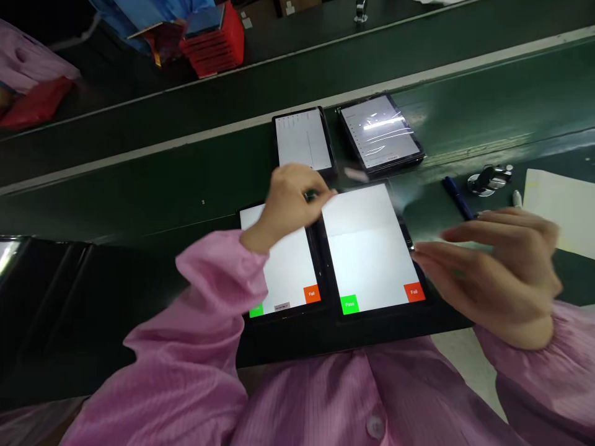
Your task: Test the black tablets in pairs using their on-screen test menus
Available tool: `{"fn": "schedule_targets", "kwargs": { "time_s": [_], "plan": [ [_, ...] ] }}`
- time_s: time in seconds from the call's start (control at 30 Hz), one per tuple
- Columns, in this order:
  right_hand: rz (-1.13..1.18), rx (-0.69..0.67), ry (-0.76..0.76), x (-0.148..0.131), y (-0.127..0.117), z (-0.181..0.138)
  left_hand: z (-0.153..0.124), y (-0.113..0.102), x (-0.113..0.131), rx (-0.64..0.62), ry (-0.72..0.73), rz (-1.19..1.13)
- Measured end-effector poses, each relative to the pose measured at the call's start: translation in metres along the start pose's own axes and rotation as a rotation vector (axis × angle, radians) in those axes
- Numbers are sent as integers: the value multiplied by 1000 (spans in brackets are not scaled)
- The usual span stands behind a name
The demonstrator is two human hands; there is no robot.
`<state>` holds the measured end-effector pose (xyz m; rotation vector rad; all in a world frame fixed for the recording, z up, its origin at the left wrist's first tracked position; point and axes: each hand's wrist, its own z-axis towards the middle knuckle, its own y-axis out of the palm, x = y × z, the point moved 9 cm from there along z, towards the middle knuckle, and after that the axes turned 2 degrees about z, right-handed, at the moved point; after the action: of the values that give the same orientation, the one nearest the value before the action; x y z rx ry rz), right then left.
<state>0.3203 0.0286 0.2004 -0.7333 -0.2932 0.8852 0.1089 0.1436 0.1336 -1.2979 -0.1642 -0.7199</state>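
Two tablets lie side by side on the green bench before me, with lit white screens. The right tablet shows a green Pass box and a red Fail box along its lower edge. My left hand is closed in a pinch at that tablet's upper left corner, over the left tablet, and hides part of it. At the right tablet's right edge, my right hand has thumb and forefinger pressed together, slightly blurred. What either pinch holds is too thin or blurred to make out. A small pale blurred strip shows above the right tablet.
Behind lie another lit tablet and a plastic-wrapped tablet. To the right are a blue pen, a shiny metal fitting and a pale paper sheet. A red stack stands at the far side.
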Motion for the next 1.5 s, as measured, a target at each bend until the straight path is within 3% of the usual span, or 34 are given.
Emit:
{"fn": "schedule_targets", "kwargs": {
  "time_s": [0.07,0.17,0.27,0.37,0.5,0.7,0.87,0.97,1.07,1.13,1.33,1.5],
  "plan": [
    [50,-80,165,17,-6,-30,20,-5,-46,-46,-245,-33],
    [159,-231,351,24,5,-90,13,2,-89,-253,-516,-29],
    [217,-337,473,14,28,-139,-3,4,-95,-269,-555,18],
    [242,-280,529,2,40,-155,-8,4,-87,-207,-513,14],
    [258,-165,544,-7,41,-152,-6,7,-79,-208,-481,17],
    [326,-130,536,1,35,-150,-4,2,-75,-222,-479,33],
    [478,-166,523,33,28,-126,6,-32,-47,51,-269,-76],
    [556,-269,625,57,46,-109,8,-50,-31,172,-180,-92],
    [651,-502,724,75,84,-97,5,-58,-17,218,-116,-89],
    [678,-576,761,88,103,-87,2,-62,-8,234,-90,-63],
    [594,-419,738,124,114,-51,-7,-70,9,274,-34,-2],
    [579,-566,628,107,118,-55,-9,-71,4,277,-13,25]
  ]
}}
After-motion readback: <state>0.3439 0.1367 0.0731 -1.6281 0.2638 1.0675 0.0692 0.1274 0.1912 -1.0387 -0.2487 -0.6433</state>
